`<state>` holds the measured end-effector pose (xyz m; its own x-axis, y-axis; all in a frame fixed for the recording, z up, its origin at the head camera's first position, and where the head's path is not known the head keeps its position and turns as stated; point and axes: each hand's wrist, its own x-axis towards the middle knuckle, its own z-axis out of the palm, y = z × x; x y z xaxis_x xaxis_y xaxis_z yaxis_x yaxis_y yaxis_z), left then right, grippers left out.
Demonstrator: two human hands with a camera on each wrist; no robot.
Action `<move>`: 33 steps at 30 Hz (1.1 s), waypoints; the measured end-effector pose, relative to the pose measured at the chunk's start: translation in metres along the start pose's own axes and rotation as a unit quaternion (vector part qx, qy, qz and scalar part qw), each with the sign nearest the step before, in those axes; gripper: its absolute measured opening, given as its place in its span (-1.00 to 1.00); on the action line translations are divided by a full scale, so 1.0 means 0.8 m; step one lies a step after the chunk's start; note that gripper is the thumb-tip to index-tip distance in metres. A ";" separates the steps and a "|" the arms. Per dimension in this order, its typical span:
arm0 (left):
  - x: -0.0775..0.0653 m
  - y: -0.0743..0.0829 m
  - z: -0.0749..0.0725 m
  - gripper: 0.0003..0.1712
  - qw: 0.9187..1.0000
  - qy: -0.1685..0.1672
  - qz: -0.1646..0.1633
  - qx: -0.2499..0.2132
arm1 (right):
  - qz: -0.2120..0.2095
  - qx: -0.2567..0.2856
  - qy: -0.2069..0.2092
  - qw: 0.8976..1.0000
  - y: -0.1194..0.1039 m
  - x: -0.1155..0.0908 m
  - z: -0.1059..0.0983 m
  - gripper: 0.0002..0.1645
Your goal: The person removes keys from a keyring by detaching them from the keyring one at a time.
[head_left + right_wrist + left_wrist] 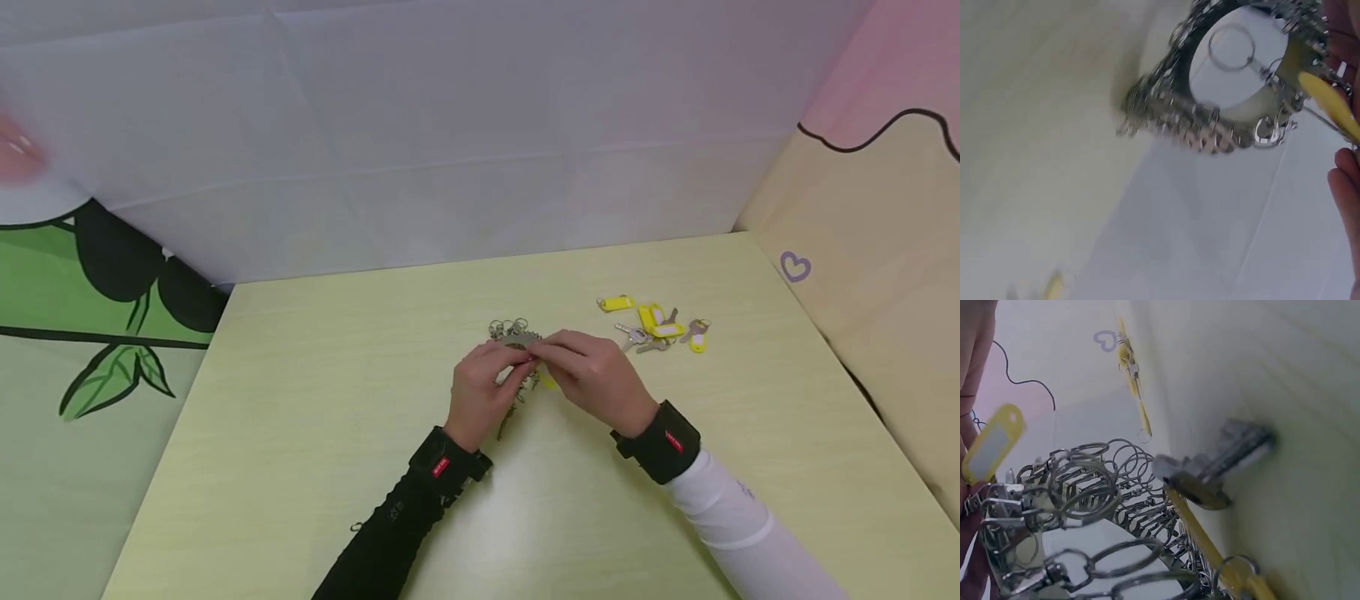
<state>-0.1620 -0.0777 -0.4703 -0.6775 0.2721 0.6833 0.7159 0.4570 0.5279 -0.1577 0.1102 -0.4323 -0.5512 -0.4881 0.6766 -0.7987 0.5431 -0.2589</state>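
Note:
Both hands meet over the middle of the table, fingertips close together. My left hand (480, 396) grips a large flat metal key ring (517, 339) edged with many small swivel clips and split rings (1085, 487). From the other side, my right hand (600, 379) pinches at the same ring's edge. A yellow key tag (992, 445) with a white label sits right at the fingers; the right wrist view shows this tag (1330, 103) edge-on. Below, a key (1229, 453) and another yellow tag (1197, 534) hang from the ring. The exact pinch point is hidden.
To the right on the pale table (315, 375) lies a loose group of keys (633, 335) with yellow tags (666, 330). A single yellow tag (617, 303) lies behind them, and a tagged key (697, 332) at their right. A white cloth wall (450, 200) closes off the back.

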 end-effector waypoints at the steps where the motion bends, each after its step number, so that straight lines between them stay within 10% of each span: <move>1: 0.000 0.000 0.000 -0.88 1.000 0.002 -0.004 -0.004 | 0.021 0.025 0.006 0.999 0.001 0.000 0.000 -0.67; 8: 0.000 -0.001 -0.001 -0.89 0.999 0.030 -0.017 -0.037 | 0.141 0.164 0.014 0.976 0.010 -0.002 -0.001 -0.77; 33: 0.003 0.001 -0.003 -0.84 0.998 0.015 0.050 -0.046 | 0.130 0.127 0.043 0.982 0.004 -0.003 0.003 -0.88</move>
<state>-0.1623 -0.0786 -0.4672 -0.5976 0.2866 0.7488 0.7931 0.3486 0.4995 -0.1592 0.1114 -0.4361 -0.7307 -0.2895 0.6183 -0.6741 0.4487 -0.5867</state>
